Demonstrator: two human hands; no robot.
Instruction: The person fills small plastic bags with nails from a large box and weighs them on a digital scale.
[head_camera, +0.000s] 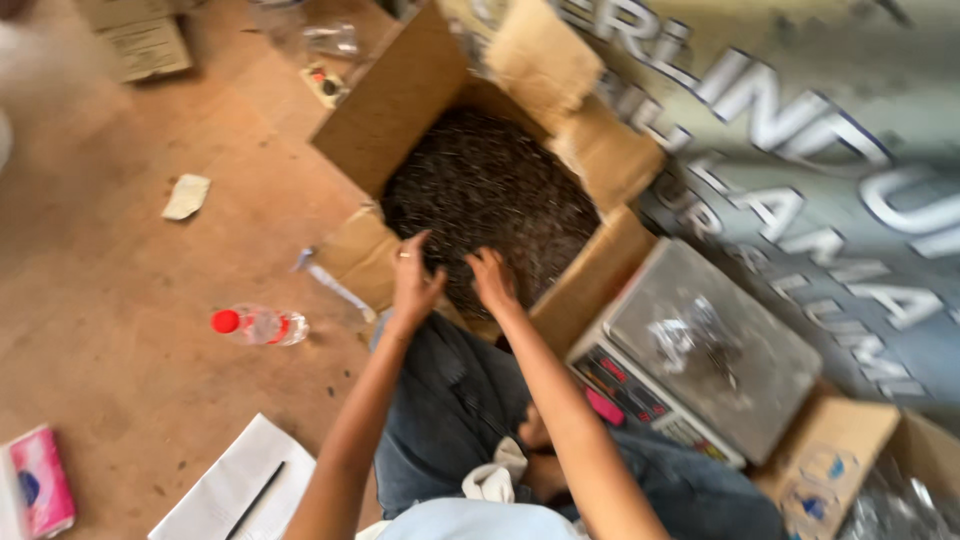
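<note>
— What was in front of you then?

— Biggest thing was the open cardboard box (400, 95), flaps spread, sitting on the brown floor (120, 300) just past my knees. It was filled nearly to the brim with a dark heap of small thin pieces (490, 190); the shot was too blurred for me to say what they were. To my right stood a grey weighing scale (715, 345) with a crumpled clear bag (685, 335) lying on its pan.

— And your hands?

— Both were at the near edge of the heap. My left hand (413, 280), ring on one finger, had its fingers spread and loose above the pieces. My right hand (492, 280) was just beside it, fingers curled down into them. The two were close but not touching. Whether either had closed on anything, I couldn't tell.

— How would you handle that stuff well?

— I judged it best to cup both palms together and lift low over the box, so loose bits fell back in.

— Anything smaller around?

— A plastic bottle (262, 325) with a red cap lay on its side to my left, with white paper and a pen (255, 500) nearer me.
</note>
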